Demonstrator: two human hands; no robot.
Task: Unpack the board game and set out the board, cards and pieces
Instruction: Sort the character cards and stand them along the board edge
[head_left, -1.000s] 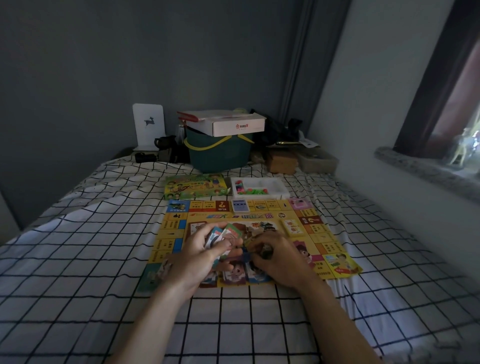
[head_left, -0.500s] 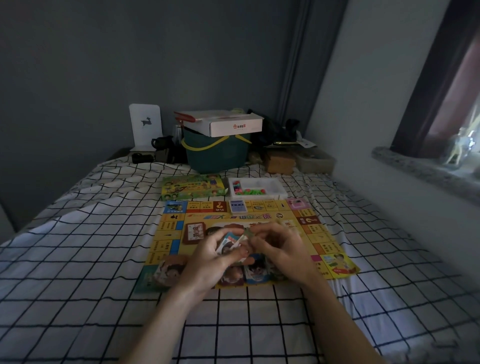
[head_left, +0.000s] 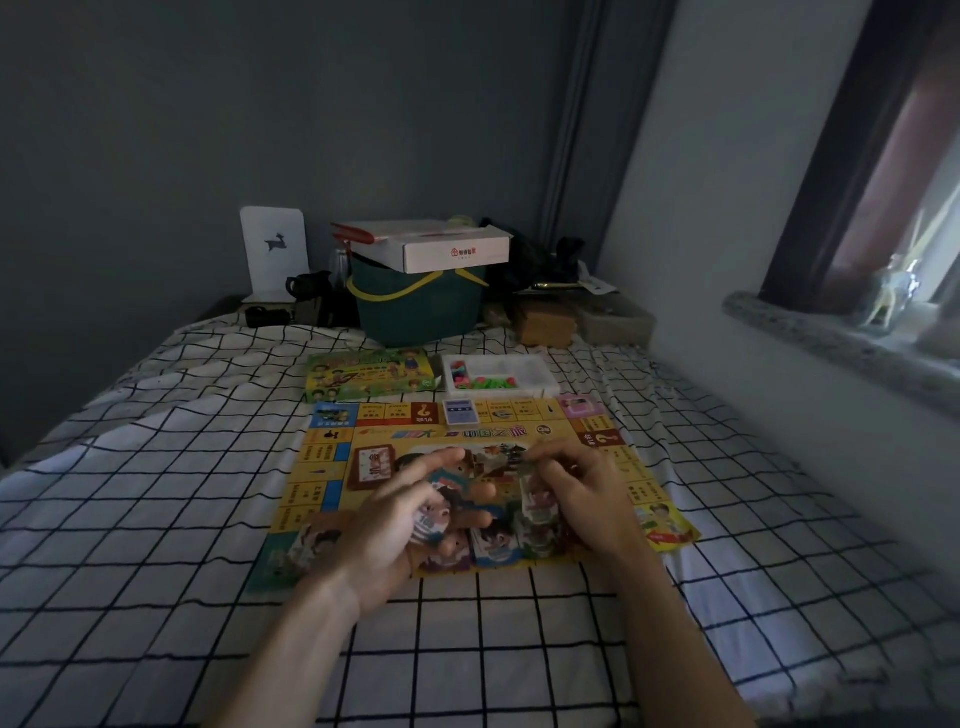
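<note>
head view: checked bedsheet (head_left: 156, 519) under board (head_left: 322, 467), both hands' fingers (head_left: 441, 460) curled round game notes (head_left: 431, 525)

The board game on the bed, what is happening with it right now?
A person is setting it out. The yellow game board lies unfolded on the checked bedsheet. The left hand holds a bundle of play money above it; the right hand pinches one note. A blue card deck sits on the board, with the game box and piece tray behind.
</note>
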